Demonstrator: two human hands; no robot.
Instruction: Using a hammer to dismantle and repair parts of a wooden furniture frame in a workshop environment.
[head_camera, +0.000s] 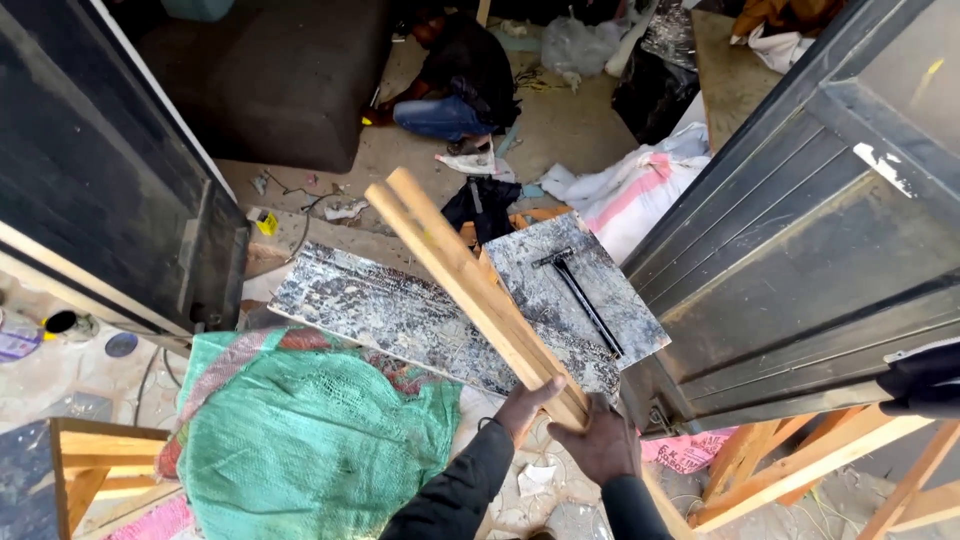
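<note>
Both my hands grip a bundle of long pale wooden sticks (465, 270) that slants up and to the left from the bottom centre. My left hand (524, 405) wraps the near end from the left, thumb up along the wood. My right hand (600, 440) clasps the same end from the right. Under the sticks lie two speckled grey boards (400, 315). A black hammer (580, 290) rests on the right one.
A green mesh sack (300, 430) bulges at lower left. Dark metal doors stand at left (100, 170) and right (800, 230). A person in dark top and jeans (455, 90) crouches on the floor beyond. Wooden frames (800, 465) lie at lower right, white sacks (630, 190) behind.
</note>
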